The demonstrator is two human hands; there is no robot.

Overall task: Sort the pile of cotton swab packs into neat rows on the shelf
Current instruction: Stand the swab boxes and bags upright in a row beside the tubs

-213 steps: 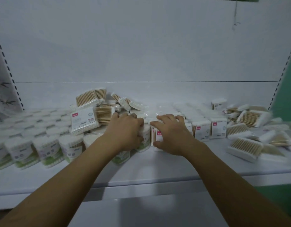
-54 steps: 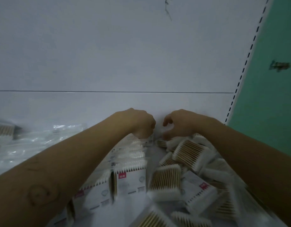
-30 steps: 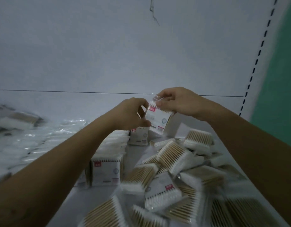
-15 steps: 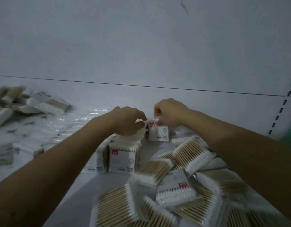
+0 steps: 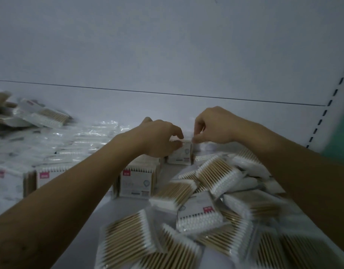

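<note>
Now the pack (image 5: 181,155) stands on the shelf (image 5: 120,208), where a second ago it hung in the air between both hands; it has come down at the back, close to the rear wall (image 5: 167,55), just right of the row (image 5: 137,181) of upright packs. The left hand (image 5: 159,136) pinches its top left corner with thumb and fingertips; the right hand (image 5: 215,126) pinches the top right corner the same way; neither has let go. I judge that this pack starts a fresh row beside the last one, so the sorting steps one column to the right; the pile (image 5: 198,214) in front and to the right is large, so much work is left. The pack stands upright, printed face toward the camera, square to the row beside it; fingers hide its top edge, but going by that row the sticks probably run up and down, cotton tips on top; its thin side runs front to back, so later packs can line up before it.
</note>
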